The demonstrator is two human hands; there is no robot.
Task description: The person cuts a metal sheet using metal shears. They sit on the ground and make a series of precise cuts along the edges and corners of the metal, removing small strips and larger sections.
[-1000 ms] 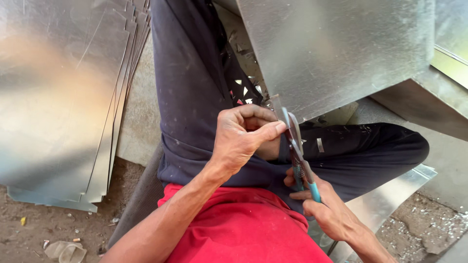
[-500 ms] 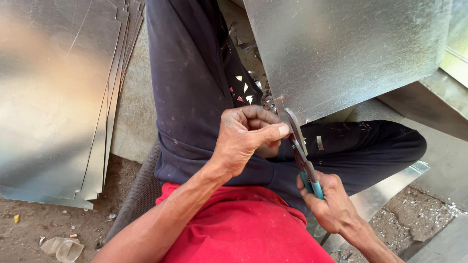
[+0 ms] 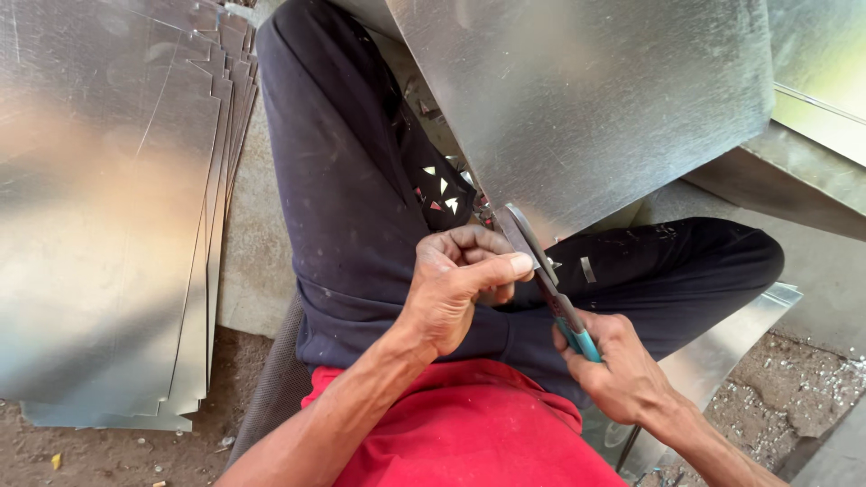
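A large sheet of shiny grey metal [image 3: 586,99] rests across my dark-trousered legs. My left hand [image 3: 460,280] pinches the sheet's near corner between thumb and fingers. In my right hand [image 3: 618,365] is a pair of metal snips [image 3: 541,271] with teal handles. The blades of the snips sit at the sheet's corner, right beside my left thumb. Small triangular metal offcuts [image 3: 442,191] lie on my lap between my legs.
A stack of cut metal sheets [image 3: 108,198] lies on the ground at the left. More sheet metal [image 3: 812,72] stands at the upper right, and a narrow bent strip [image 3: 722,352] lies under my right leg. Dirt with metal scraps [image 3: 794,397] shows at the lower right.
The view has shifted slightly. My hands and the snips stay at the sheet's corner, with the blades a little further along the edge.
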